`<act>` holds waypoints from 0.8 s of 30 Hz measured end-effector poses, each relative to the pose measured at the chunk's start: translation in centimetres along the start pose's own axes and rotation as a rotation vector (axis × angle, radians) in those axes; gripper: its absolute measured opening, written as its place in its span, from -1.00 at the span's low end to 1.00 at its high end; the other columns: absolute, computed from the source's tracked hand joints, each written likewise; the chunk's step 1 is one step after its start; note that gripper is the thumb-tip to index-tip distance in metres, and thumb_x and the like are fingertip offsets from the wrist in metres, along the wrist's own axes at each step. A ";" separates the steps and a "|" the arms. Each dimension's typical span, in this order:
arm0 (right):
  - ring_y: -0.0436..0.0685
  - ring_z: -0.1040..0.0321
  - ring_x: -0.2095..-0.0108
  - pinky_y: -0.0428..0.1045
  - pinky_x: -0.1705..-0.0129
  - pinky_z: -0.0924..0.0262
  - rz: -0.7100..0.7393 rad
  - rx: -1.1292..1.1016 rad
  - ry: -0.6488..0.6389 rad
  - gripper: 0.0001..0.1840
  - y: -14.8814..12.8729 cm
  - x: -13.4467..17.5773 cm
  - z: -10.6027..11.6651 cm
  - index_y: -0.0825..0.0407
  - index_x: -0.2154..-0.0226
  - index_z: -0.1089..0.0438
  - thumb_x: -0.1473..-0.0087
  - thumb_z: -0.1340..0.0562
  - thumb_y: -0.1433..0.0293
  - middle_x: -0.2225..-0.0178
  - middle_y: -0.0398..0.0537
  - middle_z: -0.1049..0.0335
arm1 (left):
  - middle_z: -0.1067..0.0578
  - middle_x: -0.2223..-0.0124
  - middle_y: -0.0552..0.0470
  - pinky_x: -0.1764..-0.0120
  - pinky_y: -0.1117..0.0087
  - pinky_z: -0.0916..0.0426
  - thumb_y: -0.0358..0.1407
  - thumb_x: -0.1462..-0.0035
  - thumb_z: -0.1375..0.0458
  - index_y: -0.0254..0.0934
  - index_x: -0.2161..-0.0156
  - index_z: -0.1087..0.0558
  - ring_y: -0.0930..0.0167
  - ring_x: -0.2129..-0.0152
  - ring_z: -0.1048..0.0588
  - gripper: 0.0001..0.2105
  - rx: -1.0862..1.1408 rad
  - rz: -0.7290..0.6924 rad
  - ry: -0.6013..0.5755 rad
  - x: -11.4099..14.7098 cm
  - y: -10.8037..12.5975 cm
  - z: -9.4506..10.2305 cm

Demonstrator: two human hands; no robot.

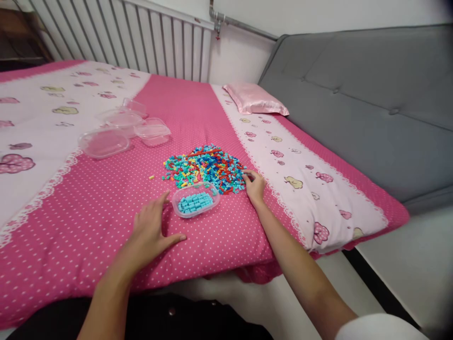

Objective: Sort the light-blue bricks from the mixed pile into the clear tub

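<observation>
A heap of small plastic building bricks [212, 165] in blue, teal, red and yellow lies spread on the pink bedspread. At its right edge, my right hand [255, 185] has thumb and fingers drawn together; whatever is between the tips is too small to make out. Just in front of the heap stands a clear plastic tub [175, 206], with light-blue bricks [195, 202] packed in rows inside. Left of this tub, my left hand [152, 231] rests near the bedspread with fingers and thumb apart, holding nothing.
Several clear plastic containers [104, 142] sit on the bed at the back left. One yellow brick [152, 177] lies apart from the heap. A pink pillow [255, 98] is near the grey headboard [354, 89]. A white radiator [155, 42] stands behind the bed.
</observation>
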State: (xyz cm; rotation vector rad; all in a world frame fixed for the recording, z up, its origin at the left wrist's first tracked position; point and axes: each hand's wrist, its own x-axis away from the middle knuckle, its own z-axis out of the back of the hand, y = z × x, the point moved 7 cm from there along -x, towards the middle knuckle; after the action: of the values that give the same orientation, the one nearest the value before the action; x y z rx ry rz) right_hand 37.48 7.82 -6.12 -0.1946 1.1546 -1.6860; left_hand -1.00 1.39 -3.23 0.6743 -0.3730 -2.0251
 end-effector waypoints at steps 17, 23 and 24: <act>0.06 -0.49 0.30 0.03 0.19 -0.42 0.149 -0.269 -0.761 -0.74 -13.6 -6.5 -6.8 0.10 0.24 -0.54 -0.19 -0.37 0.21 0.30 -0.08 -0.55 | -0.59 -0.04 -0.06 -0.12 0.09 -0.37 0.00 -0.36 -0.08 -0.20 -0.06 -0.49 0.22 -0.01 -0.52 -0.62 0.295 -0.050 0.126 -11.4 4.0 5.0; 0.06 -0.46 0.32 -0.03 0.26 -0.28 0.299 -0.412 -1.078 -0.88 -19.4 0.9 -8.5 -0.05 0.29 -0.63 -0.14 -0.35 0.31 0.35 -0.15 -0.59 | -0.64 0.13 0.09 0.08 0.23 -0.37 -0.13 -0.39 -0.11 -0.13 0.05 -0.54 0.32 0.17 -0.55 -0.79 -0.014 -0.109 0.236 -9.1 4.1 5.9; 0.05 -0.44 0.31 -0.03 0.27 -0.26 0.316 -0.412 -1.091 -0.88 -19.7 1.6 -8.4 -0.06 0.29 -0.64 -0.16 -0.34 0.34 0.35 -0.17 -0.58 | -0.64 0.15 0.10 0.11 0.23 -0.35 -0.13 -0.40 -0.09 -0.12 0.07 -0.55 0.32 0.19 -0.54 -0.78 -0.060 -0.131 0.233 -9.2 4.3 5.6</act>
State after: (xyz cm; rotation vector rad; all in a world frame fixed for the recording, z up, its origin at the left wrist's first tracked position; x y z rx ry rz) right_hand 18.81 11.52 3.79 -0.9922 0.6059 -0.7969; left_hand 2.37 7.00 6.31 0.9062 -0.1331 -2.0437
